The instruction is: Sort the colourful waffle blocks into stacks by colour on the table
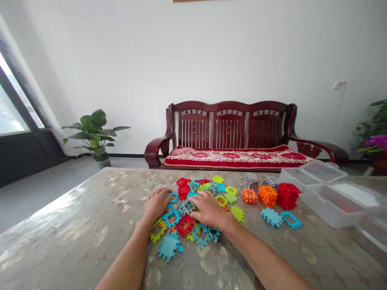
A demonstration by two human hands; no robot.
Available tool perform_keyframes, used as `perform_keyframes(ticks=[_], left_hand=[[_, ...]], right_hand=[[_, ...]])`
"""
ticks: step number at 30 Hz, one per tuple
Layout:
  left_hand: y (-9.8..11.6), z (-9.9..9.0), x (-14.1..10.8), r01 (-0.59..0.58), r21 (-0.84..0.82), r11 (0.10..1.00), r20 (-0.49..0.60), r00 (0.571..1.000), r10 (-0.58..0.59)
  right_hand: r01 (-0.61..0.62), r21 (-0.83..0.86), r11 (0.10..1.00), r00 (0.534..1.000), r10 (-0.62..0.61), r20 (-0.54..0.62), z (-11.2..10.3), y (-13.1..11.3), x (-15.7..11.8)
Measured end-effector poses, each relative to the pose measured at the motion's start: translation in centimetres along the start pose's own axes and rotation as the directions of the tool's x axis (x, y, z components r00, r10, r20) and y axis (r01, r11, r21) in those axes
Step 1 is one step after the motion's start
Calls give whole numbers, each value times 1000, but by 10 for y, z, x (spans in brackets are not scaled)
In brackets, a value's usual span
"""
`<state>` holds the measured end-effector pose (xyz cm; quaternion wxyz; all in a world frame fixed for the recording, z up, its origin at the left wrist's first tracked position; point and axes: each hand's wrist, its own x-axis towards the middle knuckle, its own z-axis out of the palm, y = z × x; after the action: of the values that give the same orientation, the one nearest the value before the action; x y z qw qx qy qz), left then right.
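Note:
A loose pile of interlocking toy tiles in blue, red, lime green, grey and orange lies on the table in front of me. At the pile's left edge is my left hand (157,204), its fingers stretched out against a blue tile frame (173,197). My right hand (209,209) rests over the middle of the pile, thumb and fingers apart, beside a grey tile (187,207). Its palm hides some pieces. Nearer me are a red tile (185,225), a solid blue tile (168,245) and a green tile frame (158,230).
Right of the pile stand sorted stacks: grey tiles (251,182), orange tiles (267,196), red tiles (288,195) and blue tiles (272,217). Clear plastic boxes (332,209) with lids occupy the table's right side. Behind the table (75,225) is a wooden bench (229,133).

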<state>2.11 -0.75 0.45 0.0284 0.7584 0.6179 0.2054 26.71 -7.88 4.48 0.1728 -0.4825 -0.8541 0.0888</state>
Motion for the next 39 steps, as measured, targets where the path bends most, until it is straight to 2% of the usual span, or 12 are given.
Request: perform_keyframes(ticks=[5,9,14,19,22,25,32,36,39], left_hand=[[-2,2,1,4,18,1000,8,1000,-5],[-4,4,2,-6,36,999,-2,1000,6],[-5,4,3,-5,48,999,18,1000,4],[-5,5,3,-5,58,998,13,1000,4],[-5,5,2,-11,58,998,15,1000,10],[-3,4,2,-5,48,999,5,1000,5],[2,-2,0,19,46,999,29,999,-20],[0,-1,2,12,43,999,39,999,-14],[-5,3,3,-1,33,999,28,1000,0]], right_hand=[[-37,-83,996,999,34,-37,2,-3,2],[-22,-154,988,999,15,-48,8,-3,3],[4,-134,991,996,-16,-89,10,-4,3],[112,-125,986,993,-115,-22,8,-9,8],[127,-121,985,992,-124,30,5,-10,13],[118,-111,987,993,-118,9,3,-7,15],[22,2,1000,986,-22,-163,-2,8,0],[-46,71,996,972,61,-227,-20,27,-18],[-152,68,986,949,164,-269,-37,50,-34]])
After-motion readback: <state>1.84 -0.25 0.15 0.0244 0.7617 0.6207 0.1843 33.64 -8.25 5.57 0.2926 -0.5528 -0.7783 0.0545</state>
